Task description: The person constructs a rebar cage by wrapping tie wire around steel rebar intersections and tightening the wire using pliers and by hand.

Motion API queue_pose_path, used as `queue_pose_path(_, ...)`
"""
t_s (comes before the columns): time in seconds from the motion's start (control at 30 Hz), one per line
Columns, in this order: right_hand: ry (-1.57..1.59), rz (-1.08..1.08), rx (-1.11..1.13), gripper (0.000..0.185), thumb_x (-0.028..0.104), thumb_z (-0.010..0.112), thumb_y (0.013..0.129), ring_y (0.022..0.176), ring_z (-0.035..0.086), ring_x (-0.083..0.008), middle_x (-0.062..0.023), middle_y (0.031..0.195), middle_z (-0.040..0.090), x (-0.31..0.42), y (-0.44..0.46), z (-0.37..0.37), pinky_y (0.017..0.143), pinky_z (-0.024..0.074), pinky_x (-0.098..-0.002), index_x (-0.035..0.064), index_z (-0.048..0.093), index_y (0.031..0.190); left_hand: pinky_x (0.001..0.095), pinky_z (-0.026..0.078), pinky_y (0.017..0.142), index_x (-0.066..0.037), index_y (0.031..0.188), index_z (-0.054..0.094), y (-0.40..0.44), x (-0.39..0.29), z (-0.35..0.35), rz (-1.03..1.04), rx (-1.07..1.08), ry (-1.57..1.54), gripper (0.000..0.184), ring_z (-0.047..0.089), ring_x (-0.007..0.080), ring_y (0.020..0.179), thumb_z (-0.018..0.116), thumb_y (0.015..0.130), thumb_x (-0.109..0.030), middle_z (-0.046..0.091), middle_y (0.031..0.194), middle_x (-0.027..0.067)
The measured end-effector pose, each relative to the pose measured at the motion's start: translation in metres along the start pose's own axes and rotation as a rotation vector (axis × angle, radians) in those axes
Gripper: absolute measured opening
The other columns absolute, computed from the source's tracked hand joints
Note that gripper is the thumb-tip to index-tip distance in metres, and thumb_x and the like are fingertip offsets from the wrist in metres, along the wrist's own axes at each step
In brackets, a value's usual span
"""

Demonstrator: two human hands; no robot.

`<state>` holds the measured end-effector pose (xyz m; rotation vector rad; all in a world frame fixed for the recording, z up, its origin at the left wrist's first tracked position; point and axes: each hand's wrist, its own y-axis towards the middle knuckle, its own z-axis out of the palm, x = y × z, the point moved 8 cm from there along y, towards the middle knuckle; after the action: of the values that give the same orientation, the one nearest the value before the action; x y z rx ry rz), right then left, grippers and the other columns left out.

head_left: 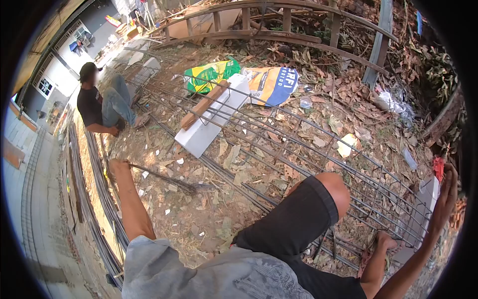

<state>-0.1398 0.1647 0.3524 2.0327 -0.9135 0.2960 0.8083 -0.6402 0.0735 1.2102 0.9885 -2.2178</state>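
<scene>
With our left hand [118,168] we grip one end of the thin wire bundle [167,180], which extends toward the rebar cage [288,144]. Our right hand [446,197] is unclenched, its fingers straight, near the white block [423,199].

I see my left arm [134,207] stretched forward, ending in the left hand [119,168], its fingers curled closed. My right arm [411,266] extends out to the right edge, with the right hand [445,194] raised, fingers straight and together. One knee [334,193] is bent.
</scene>
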Motion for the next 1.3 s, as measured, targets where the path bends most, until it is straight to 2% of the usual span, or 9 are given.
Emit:
queue_pose_path(0.23,-0.088,0.052,-0.163,0.042,0.030,0.042,0.115,0.123,0.055,-0.0160,-0.0062,0.140,0.060,-0.015,-0.050,-0.022,0.105,0.0408,-0.0293,0.0030,0.058,0.143,0.0412,0.036,0.050,-0.010,0.091,0.052,-0.090,0.072,0.014,-0.044,0.091,0.387,0.022,0.032,0.0159,0.047,0.049,0.104,-0.028,0.035,0.060,-0.0006)
queue_pose_path(0.33,0.207,0.388,-0.155,0.039,0.017,0.045,0.113,0.114,0.054,-0.0117,-0.0063,0.142,0.056,-0.118,-0.069,-0.045,0.095,0.0453,-0.0273,0.0021,0.054,0.148,0.0416,0.037,0.051,-0.009,0.094,0.053,-0.118,0.113,0.012,-0.111,0.123,0.366,0.018,0.035,0.0176,0.051,0.049,0.102,-0.024,0.037,0.064,0.0006)
queue_pose_path(0.43,-0.423,-0.041,-0.263,0.043,0.005,0.048,0.109,0.101,0.052,-0.0092,-0.0048,0.130,0.056,-0.088,-0.075,-0.071,0.087,0.0463,-0.0230,0.0010,0.049,0.152,0.0421,0.038,0.053,-0.008,0.097,0.055,-0.116,0.110,0.020,-0.080,0.102,0.296,0.014,0.038,0.0193,0.054,0.049,0.101,-0.020,0.039,0.068,0.0018)
queue_pose_path(0.53,-0.447,0.004,-0.295,0.049,-0.001,0.050,0.106,0.094,0.054,-0.0132,-0.0048,0.124,0.055,-0.086,-0.082,-0.087,0.085,0.0480,-0.0229,0.0000,0.046,0.154,0.0426,0.039,0.054,-0.007,0.100,0.057,-0.099,0.064,0.031,0.021,0.089,0.203,0.012,0.041,0.0211,0.058,0.049,0.099,-0.016,0.042,0.071,0.0030)
queue_pose_path(0.77,-0.794,0.220,-0.083,0.051,0.024,0.054,0.108,0.119,0.065,-0.0284,-0.0205,0.137,0.066,-0.174,-0.092,-0.127,0.099,0.0499,-0.0370,-0.0034,0.048,0.151,0.0387,0.037,0.055,-0.007,0.106,0.061,-0.110,-0.109,0.089,0.218,0.292,-0.136,0.016,0.038,0.0209,0.059,0.046,0.098,-0.008,0.039,0.072,0.0019)
queue_pose_path(0.9,-1.001,0.155,-0.014,0.049,0.032,0.056,0.106,0.122,0.066,-0.0301,-0.0179,0.136,0.067,-0.187,-0.097,-0.121,0.099,0.0509,-0.0399,0.0009,0.056,0.144,0.0326,0.033,0.051,-0.008,0.107,0.061,-0.127,-0.201,0.113,0.257,0.327,-0.277,0.024,0.022,0.0150,0.050,0.038,0.100,-0.003,0.028,0.065,-0.0031)
queue_pose_path(1.0,-1.125,0.138,0.010,0.048,0.036,0.058,0.105,0.121,0.067,-0.0311,-0.0148,0.136,0.069,-0.186,-0.101,-0.119,0.098,0.0519,-0.0422,0.0047,0.060,0.141,0.0340,0.035,0.048,-0.003,0.113,0.063,-0.168,-0.244,0.112,0.491,0.319,-0.363,0.029,0.028,0.0168,0.047,0.037,0.101,-0.004,0.039,0.065,-0.0003)
queue_pose_path(1.17,-1.076,0.335,-0.032,0.053,0.038,0.060,0.105,0.122,0.067,-0.0324,-0.0150,0.138,0.067,-0.172,-0.116,-0.107,0.099,0.0524,-0.0416,0.0035,0.056,0.145,0.0376,0.049,0.053,0.006,0.108,0.064,-0.112,-0.151,0.005,0.689,-0.274,0.241,0.027,0.058,0.0254,0.064,0.048,0.100,-0.014,0.062,0.088,0.0125)
queue_pose_path(1.3,-0.527,0.615,-0.217,0.047,0.032,0.057,0.107,0.117,0.061,-0.0295,-0.0125,0.135,0.061,-0.196,-0.129,-0.123,0.096,0.0490,-0.0390,0.0050,0.052,0.144,0.0393,0.055,0.081,0.003,0.130,0.056,-0.023,0.052,-0.114,0.198,-0.383,0.748,0.042,0.068,0.0267,0.097,0.055,0.102,-0.028,0.068,0.116,0.0119)
